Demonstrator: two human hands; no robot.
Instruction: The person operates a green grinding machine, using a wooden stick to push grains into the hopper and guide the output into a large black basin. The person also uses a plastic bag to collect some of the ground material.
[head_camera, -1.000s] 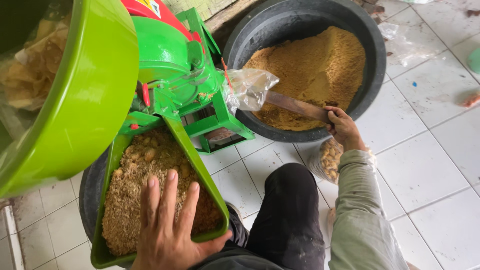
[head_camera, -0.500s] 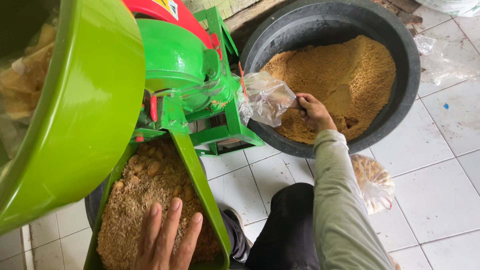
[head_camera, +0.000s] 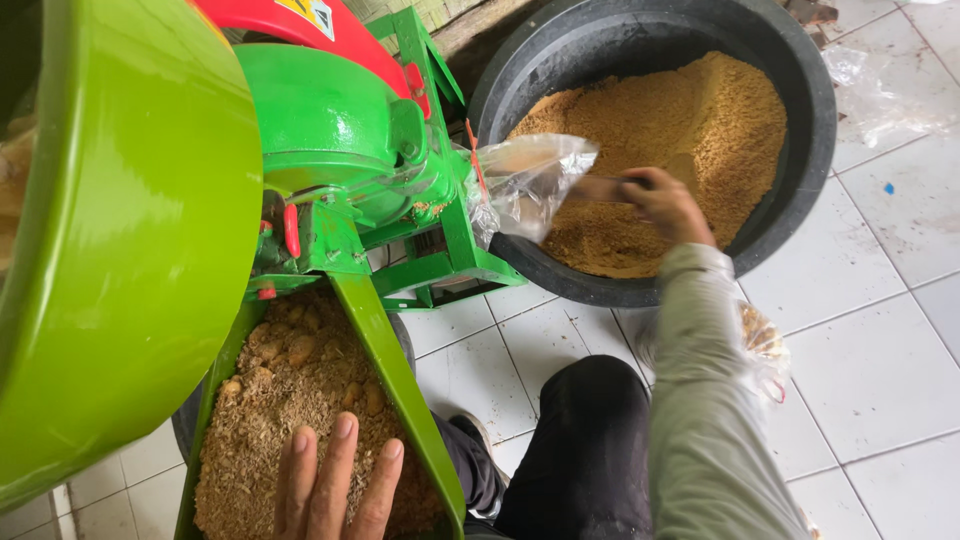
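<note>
White floor tiles (head_camera: 860, 330), lower right. Golden meal (head_camera: 690, 130) heaped in the black tub (head_camera: 810, 170), upper right; right hand (head_camera: 665, 205) grasping a stick (head_camera: 600, 188) there. Left hand (head_camera: 335, 485) flat, fingers spread, on coarse crumbs (head_camera: 290, 390), bottom left.

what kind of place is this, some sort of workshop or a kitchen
Probably a small feed or grain milling spot, not a kitchen: a green grinding machine stands on a white tiled floor, its green chute carries coarse ground meal, and a black tub holds fine tan powder.

Glossy green painted metal machine (head_camera: 330, 130), crinkled clear plastic bag (head_camera: 530, 180), matt black plastic tub (head_camera: 800, 170), coarse grainy meal (head_camera: 290, 400)
</note>
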